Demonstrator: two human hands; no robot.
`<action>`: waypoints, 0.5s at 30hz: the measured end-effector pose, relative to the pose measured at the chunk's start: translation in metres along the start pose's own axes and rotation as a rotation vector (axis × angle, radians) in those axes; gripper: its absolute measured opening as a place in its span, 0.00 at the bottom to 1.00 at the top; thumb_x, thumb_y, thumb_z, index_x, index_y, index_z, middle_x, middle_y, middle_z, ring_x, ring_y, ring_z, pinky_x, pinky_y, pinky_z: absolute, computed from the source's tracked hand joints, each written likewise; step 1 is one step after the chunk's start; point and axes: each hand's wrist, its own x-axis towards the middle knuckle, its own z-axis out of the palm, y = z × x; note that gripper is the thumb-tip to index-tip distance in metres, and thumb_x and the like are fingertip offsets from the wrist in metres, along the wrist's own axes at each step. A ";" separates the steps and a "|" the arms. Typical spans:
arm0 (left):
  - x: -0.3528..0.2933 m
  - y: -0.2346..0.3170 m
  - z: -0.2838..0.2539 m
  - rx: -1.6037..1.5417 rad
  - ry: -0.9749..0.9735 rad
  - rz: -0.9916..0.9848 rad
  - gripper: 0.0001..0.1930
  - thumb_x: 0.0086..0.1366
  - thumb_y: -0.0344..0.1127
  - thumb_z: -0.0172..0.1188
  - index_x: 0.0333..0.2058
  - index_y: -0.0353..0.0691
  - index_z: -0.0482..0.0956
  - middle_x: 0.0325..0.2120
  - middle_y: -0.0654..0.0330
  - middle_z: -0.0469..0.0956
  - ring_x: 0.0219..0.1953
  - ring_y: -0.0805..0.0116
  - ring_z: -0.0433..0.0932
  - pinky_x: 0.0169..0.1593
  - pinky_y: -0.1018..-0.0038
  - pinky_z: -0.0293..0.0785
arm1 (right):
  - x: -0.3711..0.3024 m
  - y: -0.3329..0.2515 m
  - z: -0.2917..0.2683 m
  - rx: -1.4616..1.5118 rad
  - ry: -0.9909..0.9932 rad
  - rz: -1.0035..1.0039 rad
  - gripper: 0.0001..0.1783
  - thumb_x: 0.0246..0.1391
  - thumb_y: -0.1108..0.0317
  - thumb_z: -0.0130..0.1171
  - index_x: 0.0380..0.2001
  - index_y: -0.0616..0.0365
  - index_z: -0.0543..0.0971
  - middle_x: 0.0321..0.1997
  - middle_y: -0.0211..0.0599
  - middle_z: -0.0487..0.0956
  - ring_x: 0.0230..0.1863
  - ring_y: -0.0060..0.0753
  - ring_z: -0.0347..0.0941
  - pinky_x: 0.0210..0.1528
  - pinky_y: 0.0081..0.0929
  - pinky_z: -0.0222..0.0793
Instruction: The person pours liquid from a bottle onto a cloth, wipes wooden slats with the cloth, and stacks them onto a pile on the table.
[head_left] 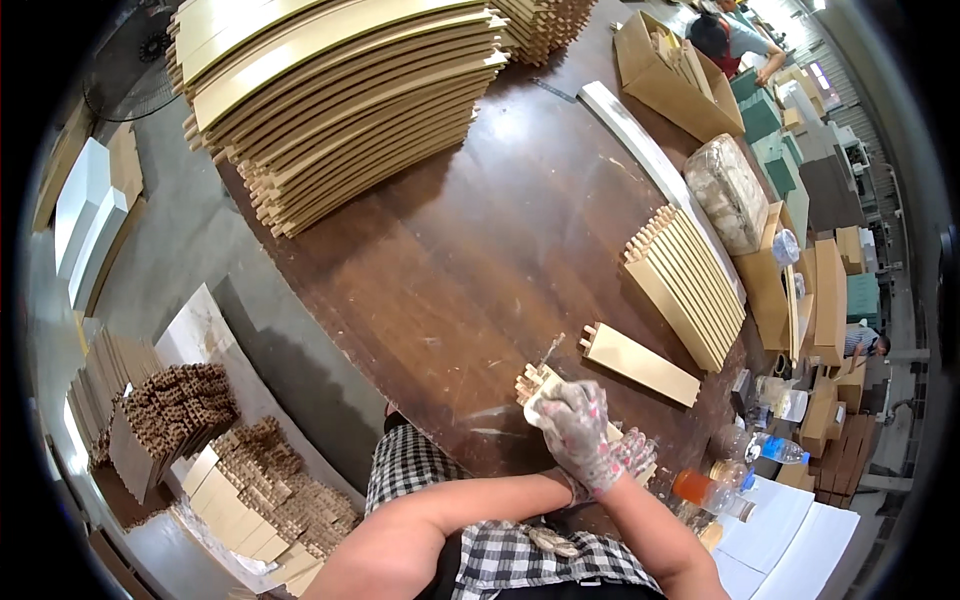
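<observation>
A short wooden slat [541, 381] with pegs on its end lies at the table's near edge, mostly covered by my gloved hands. My left hand [634, 452] is closed around its nearer part, beneath my crossing right wrist. Above it, my right hand [574, 428] is closed and pressed onto the pegged end. Something pale shows under its fingers, too covered to name. Both gloves are pale with reddish spots. Just beyond lies another pegged slat [642, 364], touched by neither hand. A row of similar slats [686, 288] stands packed together farther right.
A tall stack of long pegged boards [350, 110] fills the far left of the brown table [430, 260]. A pale bar [640, 150], open carton [680, 85] and wrapped bundle [726, 193] line the right side. Bottles [712, 494] stand near right; more slats [240, 500] are piled lower left.
</observation>
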 end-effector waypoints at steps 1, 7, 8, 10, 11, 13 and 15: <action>-0.002 -0.001 -0.001 0.000 0.002 -0.009 0.31 0.59 0.48 0.55 0.59 0.41 0.63 0.59 0.55 0.64 0.64 0.58 0.58 0.68 0.59 0.50 | -0.014 0.003 0.002 0.023 -0.001 -0.029 0.15 0.34 0.73 0.64 0.32 0.50 0.79 0.39 0.34 0.75 0.42 0.44 0.68 0.44 0.42 0.63; 0.003 0.002 0.001 -0.003 -0.007 -0.003 0.32 0.58 0.48 0.57 0.59 0.41 0.63 0.59 0.55 0.64 0.65 0.57 0.58 0.68 0.58 0.50 | 0.004 -0.007 0.006 0.031 0.011 -0.015 0.13 0.37 0.71 0.63 0.32 0.50 0.79 0.39 0.33 0.75 0.41 0.43 0.68 0.44 0.41 0.63; -0.001 0.002 0.002 -0.005 -0.010 -0.007 0.32 0.58 0.48 0.58 0.59 0.40 0.63 0.59 0.54 0.64 0.65 0.57 0.58 0.68 0.58 0.50 | -0.003 -0.006 0.008 0.038 0.013 -0.014 0.13 0.37 0.71 0.63 0.32 0.50 0.79 0.39 0.33 0.75 0.41 0.43 0.68 0.44 0.41 0.63; 0.002 0.000 0.000 0.000 -0.008 -0.005 0.33 0.57 0.48 0.58 0.59 0.40 0.63 0.59 0.54 0.64 0.65 0.57 0.58 0.68 0.58 0.50 | -0.020 0.003 0.004 0.031 0.002 0.013 0.15 0.36 0.74 0.61 0.33 0.50 0.79 0.41 0.32 0.75 0.43 0.43 0.68 0.44 0.41 0.64; 0.003 0.003 0.000 -0.002 -0.013 0.000 0.33 0.57 0.48 0.59 0.58 0.40 0.64 0.59 0.54 0.64 0.65 0.57 0.58 0.68 0.58 0.50 | -0.022 0.002 0.003 0.015 -0.011 0.037 0.15 0.36 0.73 0.61 0.33 0.49 0.79 0.41 0.33 0.75 0.44 0.44 0.68 0.44 0.40 0.65; 0.005 0.003 0.001 -0.001 -0.015 -0.003 0.33 0.56 0.48 0.60 0.58 0.40 0.64 0.59 0.54 0.64 0.65 0.56 0.58 0.68 0.58 0.50 | -0.005 -0.003 0.006 0.018 -0.025 0.048 0.15 0.36 0.73 0.61 0.33 0.49 0.79 0.41 0.33 0.75 0.44 0.44 0.68 0.45 0.42 0.65; 0.001 0.004 0.003 -0.002 -0.020 -0.002 0.34 0.56 0.48 0.60 0.58 0.40 0.64 0.59 0.54 0.64 0.65 0.56 0.58 0.68 0.57 0.50 | 0.006 -0.017 0.004 0.018 -0.036 0.072 0.14 0.36 0.73 0.61 0.32 0.50 0.80 0.40 0.33 0.76 0.43 0.45 0.68 0.46 0.44 0.65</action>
